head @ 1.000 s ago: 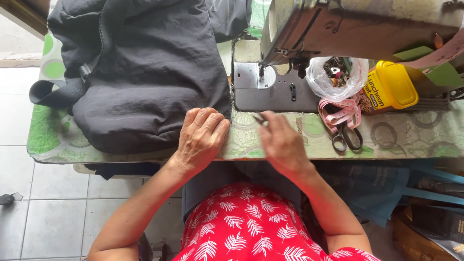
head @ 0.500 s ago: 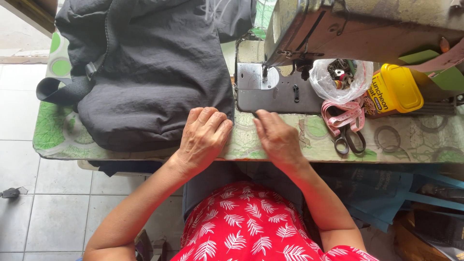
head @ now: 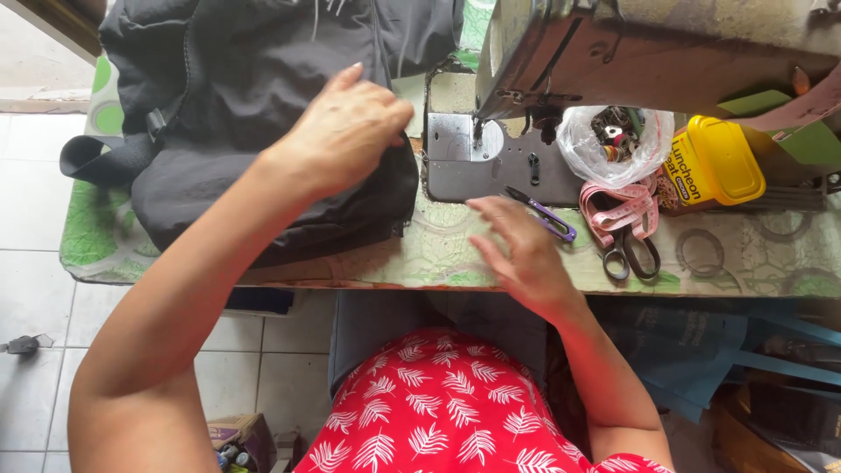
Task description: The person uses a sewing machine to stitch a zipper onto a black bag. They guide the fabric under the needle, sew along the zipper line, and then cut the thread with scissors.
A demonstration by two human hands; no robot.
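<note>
A bulky black fabric bag (head: 254, 105) with a strap lies on the left half of the sewing table (head: 736, 258). My left hand (head: 343, 131) rests on top of its right side, fingers bent over the cloth. My right hand (head: 524, 254) hovers flat over the green patterned tabletop, fingers spread, empty. Just beyond its fingertips lies a small purple thread snipper (head: 545, 215). The sewing machine (head: 631, 52) stands at the back right, its needle over the grey metal plate (head: 491, 162).
A pink measuring tape (head: 624, 208) and black scissors (head: 632, 252) lie right of the snipper. Behind them are a clear plastic bag of small parts (head: 618, 140) and a yellow-lidded tin (head: 714, 162). Blue fabric (head: 701, 350) hangs under the table; tiled floor on the left.
My left hand has lifted from the table edge up onto the black bag. My right hand has shifted right, away from the bag, toward the snipper.
</note>
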